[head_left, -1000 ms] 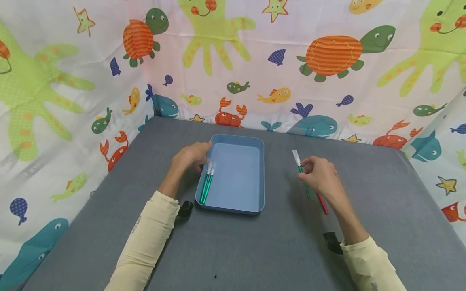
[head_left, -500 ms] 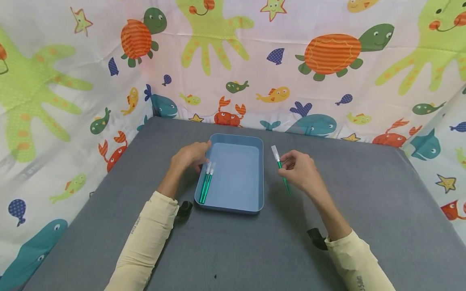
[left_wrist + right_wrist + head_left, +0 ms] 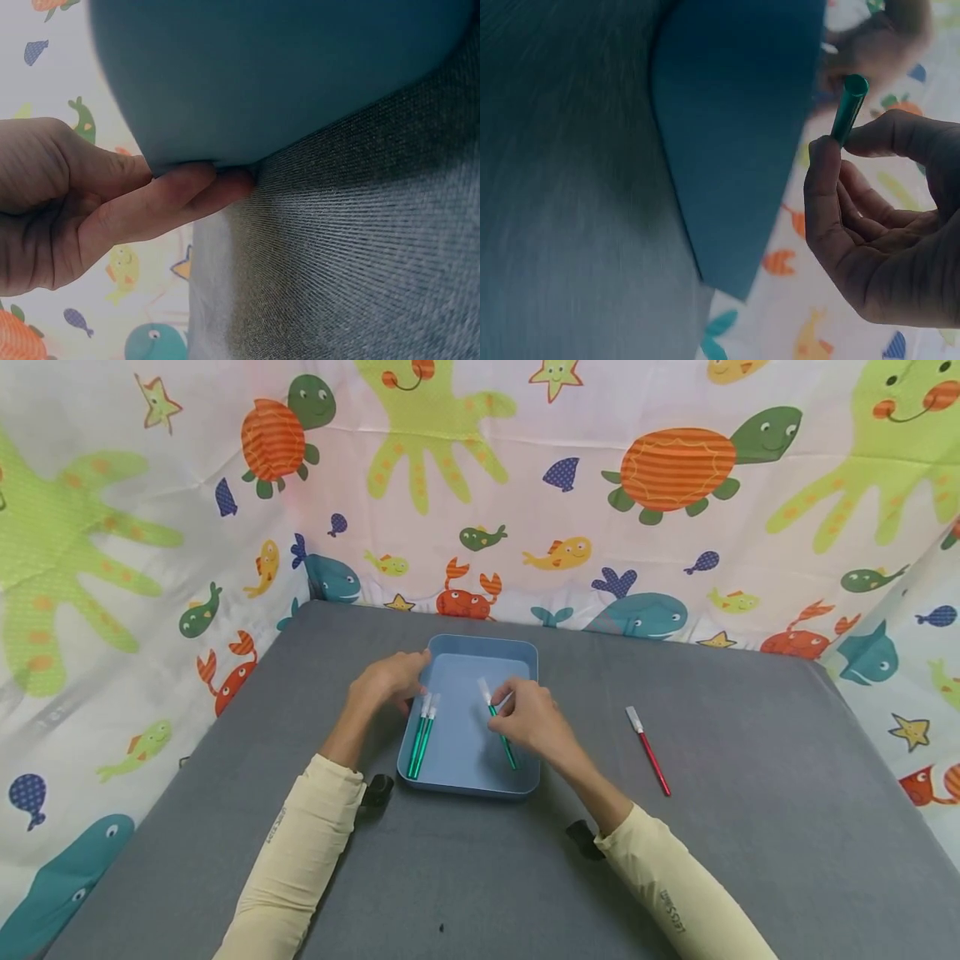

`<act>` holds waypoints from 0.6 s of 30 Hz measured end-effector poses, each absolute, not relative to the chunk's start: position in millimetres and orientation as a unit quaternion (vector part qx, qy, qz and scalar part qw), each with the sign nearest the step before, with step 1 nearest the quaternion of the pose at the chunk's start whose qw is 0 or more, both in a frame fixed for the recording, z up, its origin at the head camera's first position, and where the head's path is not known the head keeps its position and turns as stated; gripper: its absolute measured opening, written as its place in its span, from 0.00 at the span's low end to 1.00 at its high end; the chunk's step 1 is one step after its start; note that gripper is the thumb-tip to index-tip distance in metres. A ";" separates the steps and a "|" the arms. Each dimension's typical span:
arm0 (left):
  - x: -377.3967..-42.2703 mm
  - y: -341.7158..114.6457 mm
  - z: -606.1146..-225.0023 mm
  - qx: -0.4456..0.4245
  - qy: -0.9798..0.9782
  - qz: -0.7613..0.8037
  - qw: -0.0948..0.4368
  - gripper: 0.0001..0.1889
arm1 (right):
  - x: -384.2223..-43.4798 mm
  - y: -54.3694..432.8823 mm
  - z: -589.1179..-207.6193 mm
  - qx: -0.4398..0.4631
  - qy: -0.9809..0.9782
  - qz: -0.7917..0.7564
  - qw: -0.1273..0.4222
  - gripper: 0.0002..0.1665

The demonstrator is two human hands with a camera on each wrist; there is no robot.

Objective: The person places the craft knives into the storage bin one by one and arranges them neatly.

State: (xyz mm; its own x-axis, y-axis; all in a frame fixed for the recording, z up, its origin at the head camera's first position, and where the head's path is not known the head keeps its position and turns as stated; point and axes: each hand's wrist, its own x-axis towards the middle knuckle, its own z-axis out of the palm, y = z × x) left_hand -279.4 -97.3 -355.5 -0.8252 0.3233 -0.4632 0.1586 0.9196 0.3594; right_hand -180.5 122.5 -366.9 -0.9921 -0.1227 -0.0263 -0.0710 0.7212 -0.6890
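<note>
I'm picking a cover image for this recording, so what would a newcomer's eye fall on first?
Probably the bright sea-creature backdrop behind the grey table, with its big orange-shelled turtles. Next, likely the blue tray, with two green pens lying along its left side and a third green pen held above it in the right grip. The lone red pen stands out too, on the table right of the tray.

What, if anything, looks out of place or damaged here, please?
Nothing looks spilled or damaged. The red pen lies alone on the table outside the tray, mildly odd since two green pens lie inside and the right hand holds a third pen over it. A dark speck shows low in the head view, unidentifiable.
</note>
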 end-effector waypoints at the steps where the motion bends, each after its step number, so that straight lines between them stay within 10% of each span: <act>1: -279.5 -97.7 -355.5 0.129 0.943 0.154 0.266 0.42 | -183.3 116.7 -369.8 -0.054 0.927 -0.368 0.040 0.11; 18: -281.1 -98.4 -357.4 0.121 0.943 0.153 0.268 0.42 | -200.5 60.1 -399.6 -0.054 0.930 -0.351 0.093 0.10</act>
